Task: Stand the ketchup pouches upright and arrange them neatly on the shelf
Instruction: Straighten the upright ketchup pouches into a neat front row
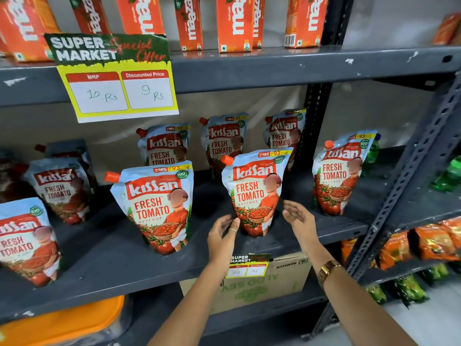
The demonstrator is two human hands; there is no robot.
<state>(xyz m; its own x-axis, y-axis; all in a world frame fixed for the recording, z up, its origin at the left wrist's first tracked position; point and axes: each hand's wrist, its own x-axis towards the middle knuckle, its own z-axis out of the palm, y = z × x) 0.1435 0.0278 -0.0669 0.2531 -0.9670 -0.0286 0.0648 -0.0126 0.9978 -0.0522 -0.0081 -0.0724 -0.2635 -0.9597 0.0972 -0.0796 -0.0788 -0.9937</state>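
Several Kissan ketchup pouches stand upright on the dark grey shelf [112, 248]. One pouch [254, 191] stands at the front middle. My left hand [223, 233] is open just left of its base, fingertips touching or nearly touching it. My right hand [298, 217], also open, is just right of the base and a little apart from it. Another front pouch [156, 208] stands to the left, one [336, 176] to the right. Three pouches [224, 141] stand in a back row. More pouches [59, 188] stand at the far left.
Orange Maaza juice cartons [234, 21] line the shelf above, with a yellow price sign [117, 78] hanging from its edge. A perforated steel upright [399, 193] stands at right. Green bottles [449, 176] and orange snack packs [434, 243] fill the neighbouring rack. A cardboard box [274, 278] sits below.
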